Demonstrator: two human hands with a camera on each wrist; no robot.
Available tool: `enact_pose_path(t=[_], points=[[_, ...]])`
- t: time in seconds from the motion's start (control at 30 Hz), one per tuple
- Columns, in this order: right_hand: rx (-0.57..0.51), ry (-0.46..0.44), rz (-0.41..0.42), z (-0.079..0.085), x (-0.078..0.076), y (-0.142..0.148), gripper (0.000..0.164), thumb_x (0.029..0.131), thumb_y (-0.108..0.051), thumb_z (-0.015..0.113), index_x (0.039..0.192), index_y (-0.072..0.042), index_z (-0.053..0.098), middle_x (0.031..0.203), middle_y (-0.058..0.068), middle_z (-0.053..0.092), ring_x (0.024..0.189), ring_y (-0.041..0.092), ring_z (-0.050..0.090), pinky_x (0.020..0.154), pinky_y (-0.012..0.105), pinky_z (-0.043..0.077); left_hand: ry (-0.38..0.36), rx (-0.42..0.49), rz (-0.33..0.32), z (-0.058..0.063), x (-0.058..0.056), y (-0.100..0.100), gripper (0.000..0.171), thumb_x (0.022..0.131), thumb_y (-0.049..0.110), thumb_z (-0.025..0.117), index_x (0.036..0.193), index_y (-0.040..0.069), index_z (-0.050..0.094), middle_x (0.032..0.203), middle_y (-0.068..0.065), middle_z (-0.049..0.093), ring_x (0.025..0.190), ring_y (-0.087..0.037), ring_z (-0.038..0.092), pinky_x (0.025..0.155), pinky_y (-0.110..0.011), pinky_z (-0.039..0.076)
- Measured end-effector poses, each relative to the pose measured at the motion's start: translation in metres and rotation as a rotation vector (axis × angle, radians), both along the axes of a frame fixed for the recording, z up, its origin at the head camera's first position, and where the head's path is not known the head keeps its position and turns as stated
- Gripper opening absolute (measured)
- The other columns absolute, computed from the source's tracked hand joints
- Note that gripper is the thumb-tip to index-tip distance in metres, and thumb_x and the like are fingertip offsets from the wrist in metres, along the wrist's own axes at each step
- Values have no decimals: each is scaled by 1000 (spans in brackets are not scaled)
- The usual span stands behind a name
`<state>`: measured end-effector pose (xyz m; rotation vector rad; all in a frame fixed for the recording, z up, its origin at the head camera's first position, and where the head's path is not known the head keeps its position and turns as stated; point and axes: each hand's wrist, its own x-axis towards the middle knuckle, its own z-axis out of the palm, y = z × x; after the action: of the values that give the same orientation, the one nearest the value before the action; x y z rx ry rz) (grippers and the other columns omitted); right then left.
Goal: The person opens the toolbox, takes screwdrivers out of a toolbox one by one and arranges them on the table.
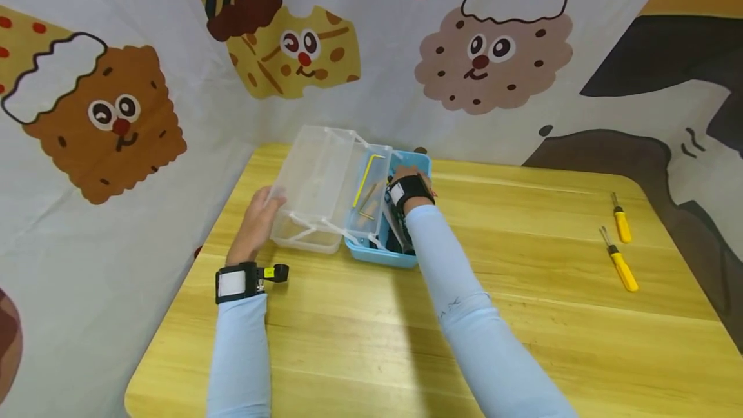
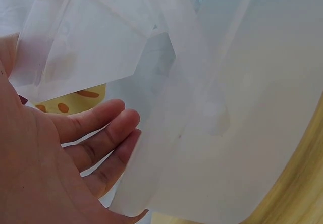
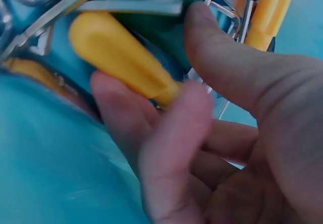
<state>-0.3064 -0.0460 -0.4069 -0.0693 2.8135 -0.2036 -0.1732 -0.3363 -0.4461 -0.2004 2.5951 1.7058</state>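
A light-blue toolbox [image 1: 380,257] stands at the table's back, its translucent lid [image 1: 313,176] tipped over to the left. My left hand [image 1: 257,221] holds the lid's left edge; in the left wrist view its fingers [image 2: 108,133] curve beside the plastic. Inside the box, my right hand [image 3: 222,123] is among tools, thumb and fingers apart. Its fingertips are at a yellow screwdriver-like handle [image 3: 121,57]; whether they press on it is blurred. Around it lie metal tools [image 3: 136,5], a dark-green piece [image 3: 151,30] and another yellow handle [image 3: 272,12].
A clear inner tray [image 1: 371,228] with a yellow hex key [image 1: 364,182] and smaller rods sits over the box's left part. Two yellow-handled screwdrivers [image 1: 624,269] lie at the right of the wooden table [image 1: 522,211]. Behind hangs a printed cloth [image 1: 377,102].
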Motion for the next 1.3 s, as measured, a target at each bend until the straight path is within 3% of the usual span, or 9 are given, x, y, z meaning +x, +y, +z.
enact_pose_path(t=[0.17,0.27,0.4,0.47,0.63,0.77,0.93,1.13,1.3], points=[[-47,24,-50,-6,0,4,36,112,-20,46,137,-2,64,148,22,59,130,36,60,106,50,55,-10,-2,-1,0,0,3,71,110,57,38,165,14,27,154,-21,43,132,-36,48,115,-62,41],[-58,29,-29,-14,-5,8,32,111,-18,49,131,-1,67,143,22,62,127,36,61,100,50,57,-17,-10,2,-2,1,3,71,110,57,38,164,13,28,156,-21,42,136,-37,46,119,-64,36],[-56,27,-7,-20,-8,12,26,103,-19,67,122,-2,71,136,21,66,122,36,63,95,49,59,-22,-21,1,-3,1,3,71,110,57,38,164,12,29,159,-21,40,142,-40,42,122,-66,31],[-35,31,12,-23,-10,12,24,102,-20,68,117,-2,73,128,20,71,114,34,67,89,47,60,-22,-29,-2,-4,2,3,72,110,57,38,165,12,28,162,-21,38,146,-41,40,123,-67,29],[29,78,64,-35,-12,7,30,111,-20,48,100,-6,73,96,12,75,84,24,67,77,40,57,-40,-20,-1,-4,5,4,74,109,59,38,166,14,24,165,-21,36,148,-41,37,124,-68,27],[79,104,89,-39,-10,3,30,112,-21,47,99,-9,71,93,9,73,80,22,64,78,40,55,-40,-17,-2,-5,7,5,72,110,57,38,166,13,25,166,-20,34,150,-41,36,126,-67,25],[78,114,81,-27,-4,3,30,112,-21,48,96,-8,70,85,9,69,73,20,60,66,36,51,-28,-23,-3,-3,8,5,71,111,54,37,166,11,25,165,-22,35,147,-41,38,125,-66,27],[175,151,75,-1,0,9,46,113,-20,41,70,-10,54,64,2,42,61,15,37,57,31,32,-17,-37,-4,1,4,6,71,111,55,36,165,12,26,162,-22,37,144,-41,40,123,-66,30],[183,215,-3,12,-6,25,51,114,-22,41,66,-9,52,59,1,36,56,15,33,53,31,29,-11,-30,4,4,4,3,70,111,53,35,166,11,25,165,-22,33,146,-40,37,124,-64,28]])
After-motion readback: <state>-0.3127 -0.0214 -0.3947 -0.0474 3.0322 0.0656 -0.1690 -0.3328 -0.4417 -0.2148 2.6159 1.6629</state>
